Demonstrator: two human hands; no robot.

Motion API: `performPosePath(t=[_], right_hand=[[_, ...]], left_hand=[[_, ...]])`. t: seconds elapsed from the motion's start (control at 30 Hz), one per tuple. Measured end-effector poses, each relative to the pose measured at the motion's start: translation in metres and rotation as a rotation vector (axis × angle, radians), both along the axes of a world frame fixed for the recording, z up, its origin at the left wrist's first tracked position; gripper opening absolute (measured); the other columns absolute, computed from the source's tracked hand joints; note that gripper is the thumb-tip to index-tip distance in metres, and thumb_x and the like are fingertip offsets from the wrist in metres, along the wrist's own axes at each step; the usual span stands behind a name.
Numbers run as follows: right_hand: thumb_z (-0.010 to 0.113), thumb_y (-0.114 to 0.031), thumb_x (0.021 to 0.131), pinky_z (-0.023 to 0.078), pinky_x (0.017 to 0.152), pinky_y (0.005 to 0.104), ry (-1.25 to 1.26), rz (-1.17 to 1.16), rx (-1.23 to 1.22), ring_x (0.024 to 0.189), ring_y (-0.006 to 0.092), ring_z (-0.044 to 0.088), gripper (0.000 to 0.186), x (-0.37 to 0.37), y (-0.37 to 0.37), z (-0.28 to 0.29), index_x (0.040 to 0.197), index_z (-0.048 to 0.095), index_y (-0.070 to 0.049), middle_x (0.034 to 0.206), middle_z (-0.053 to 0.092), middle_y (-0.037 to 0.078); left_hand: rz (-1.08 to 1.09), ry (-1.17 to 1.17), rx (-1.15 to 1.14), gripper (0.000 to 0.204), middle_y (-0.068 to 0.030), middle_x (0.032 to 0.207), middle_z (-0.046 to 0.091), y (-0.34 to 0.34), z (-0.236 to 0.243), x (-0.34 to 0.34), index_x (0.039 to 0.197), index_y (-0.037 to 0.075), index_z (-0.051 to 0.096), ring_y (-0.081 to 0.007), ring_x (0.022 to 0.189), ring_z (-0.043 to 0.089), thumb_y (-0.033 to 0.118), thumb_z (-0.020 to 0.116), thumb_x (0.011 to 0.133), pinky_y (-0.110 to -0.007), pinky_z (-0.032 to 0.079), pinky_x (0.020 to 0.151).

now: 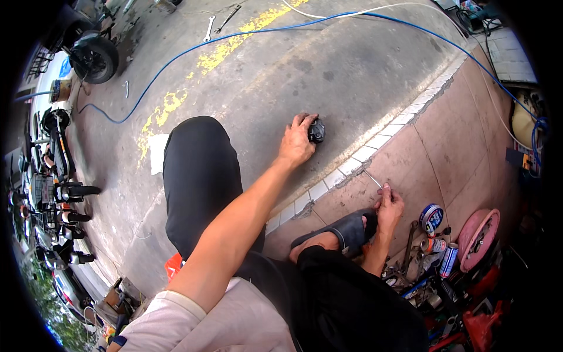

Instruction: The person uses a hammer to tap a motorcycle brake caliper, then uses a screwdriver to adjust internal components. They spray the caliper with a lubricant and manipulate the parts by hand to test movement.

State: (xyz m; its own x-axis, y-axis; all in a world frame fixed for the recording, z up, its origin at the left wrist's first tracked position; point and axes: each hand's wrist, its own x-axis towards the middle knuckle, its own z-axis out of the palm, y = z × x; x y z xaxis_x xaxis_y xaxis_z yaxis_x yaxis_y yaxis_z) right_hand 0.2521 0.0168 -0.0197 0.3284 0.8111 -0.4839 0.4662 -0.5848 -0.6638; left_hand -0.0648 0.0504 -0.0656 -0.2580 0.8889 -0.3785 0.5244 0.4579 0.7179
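My left hand (297, 141) reaches out over the dark sloped pavement and grips a small black round part (316, 130) on the ground. My right hand (389, 205) is low by my sandalled foot (346, 230) on the reddish paving. Its fingers pinch a thin silvery metal rod (372, 178) that points up and left toward the white kerb stones (352, 164). My black-trousered knee (198, 170) rises between the arms.
A blue hose (246, 36) and a white cable (387, 8) cross the pavement; two wrenches (218, 24) lie far off. Cans, a tape roll (431, 218), a pink disc (478, 237) and loose tools crowd the right. Parked scooters (56, 176) line the left.
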Motion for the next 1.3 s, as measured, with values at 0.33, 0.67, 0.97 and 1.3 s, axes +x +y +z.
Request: performPosePath(t=[0.33, 0.67, 0.97, 1.3], right_hand=[[0.058, -0.042, 0.109, 0.037, 0.043, 0.0251, 0.005, -0.016, 0.014, 0.047, 0.0097, 0.048, 0.047, 0.009, -0.002, -0.013, 0.099, 0.071, 0.002, 0.060, 0.056, 0.002], [0.060, -0.041, 0.109, 0.041, 0.048, 0.0241, 0.107, -0.029, 0.151, 0.052, 0.0088, 0.050, 0.039, 0.005, 0.003, -0.007, 0.095, 0.064, -0.004, 0.065, 0.058, 0.002], [0.062, -0.034, 0.109, 0.040, 0.046, 0.0239, 0.217, -0.169, 0.159, 0.053, 0.0085, 0.051, 0.029, 0.027, -0.007, -0.020, 0.110, 0.061, -0.005, 0.068, 0.062, 0.002], [0.065, -0.026, 0.106, 0.042, 0.046, 0.0276, -0.024, -0.086, 0.141, 0.054, 0.0111, 0.056, 0.028, 0.017, -0.009, 0.005, 0.124, 0.060, -0.005, 0.071, 0.067, 0.005]], left_hand=[[-0.010, -0.020, -0.005, 0.081, -0.0110, 0.155, 0.046, -0.002, -0.004, -0.001, 0.151, 0.020, 0.052, -0.0461, 0.134, 0.051, -0.007, 0.068, 0.076, -0.050, 0.045, 0.118], [0.123, -0.049, 0.043, 0.086, -0.0183, 0.156, 0.041, -0.011, -0.005, 0.004, 0.154, 0.014, 0.047, -0.0442, 0.140, 0.048, 0.004, 0.081, 0.075, -0.048, 0.044, 0.119], [0.128, -0.037, -0.023, 0.097, -0.0175, 0.155, 0.042, -0.010, -0.012, 0.001, 0.154, 0.013, 0.046, -0.0414, 0.139, 0.050, 0.013, 0.093, 0.070, -0.046, 0.047, 0.117], [0.105, -0.018, -0.063, 0.095, -0.0186, 0.152, 0.044, -0.003, -0.008, 0.002, 0.152, 0.018, 0.051, -0.0398, 0.135, 0.055, 0.014, 0.095, 0.068, -0.045, 0.049, 0.116]])
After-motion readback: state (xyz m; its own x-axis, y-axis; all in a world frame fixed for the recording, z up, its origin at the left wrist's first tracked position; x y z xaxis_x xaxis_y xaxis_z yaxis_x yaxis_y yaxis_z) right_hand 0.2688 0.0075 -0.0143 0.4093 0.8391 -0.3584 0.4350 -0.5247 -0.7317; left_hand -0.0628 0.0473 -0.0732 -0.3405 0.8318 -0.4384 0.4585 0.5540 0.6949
